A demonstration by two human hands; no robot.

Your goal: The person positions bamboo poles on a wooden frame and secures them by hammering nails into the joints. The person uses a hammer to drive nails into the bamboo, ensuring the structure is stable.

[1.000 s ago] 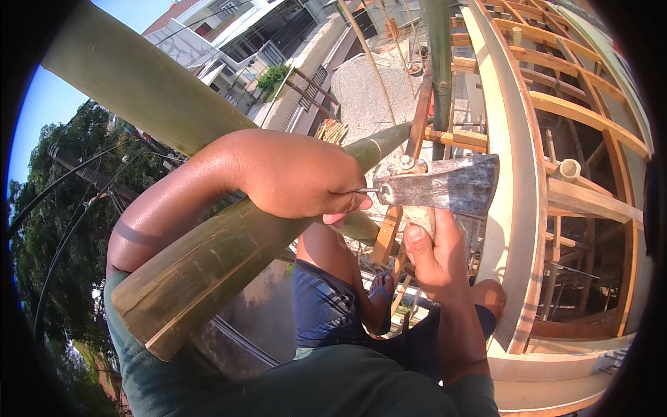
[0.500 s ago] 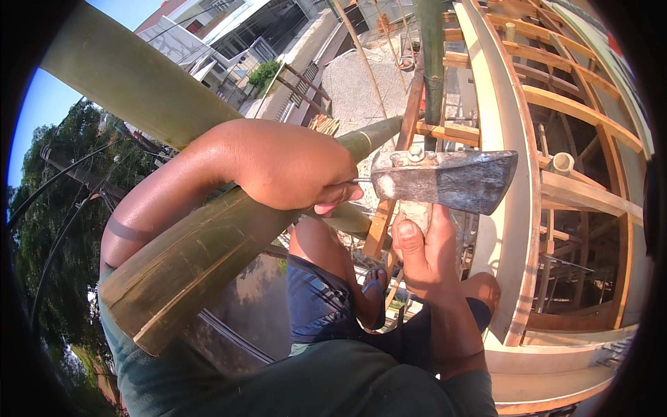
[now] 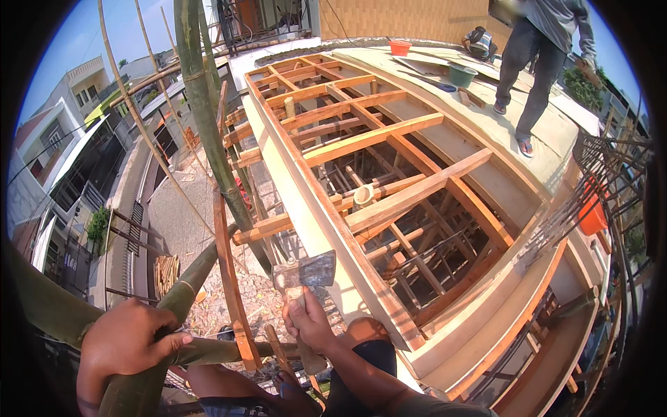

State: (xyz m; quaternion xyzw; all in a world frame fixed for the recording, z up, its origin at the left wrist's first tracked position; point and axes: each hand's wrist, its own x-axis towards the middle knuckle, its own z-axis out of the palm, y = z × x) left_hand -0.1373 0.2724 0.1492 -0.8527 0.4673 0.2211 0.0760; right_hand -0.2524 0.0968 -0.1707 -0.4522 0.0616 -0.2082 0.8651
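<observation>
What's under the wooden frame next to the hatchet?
Through the wooden frame gaps show crossed timber props and a short pipe. The ground beneath is too dark to see. The right hand holds the hatchet.

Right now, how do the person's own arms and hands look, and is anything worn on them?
Both hands, the left hand and the right hand, are bare, without gloves. Both forearms are also uncovered; no sleeve, watch or ring is visible on them.
</observation>
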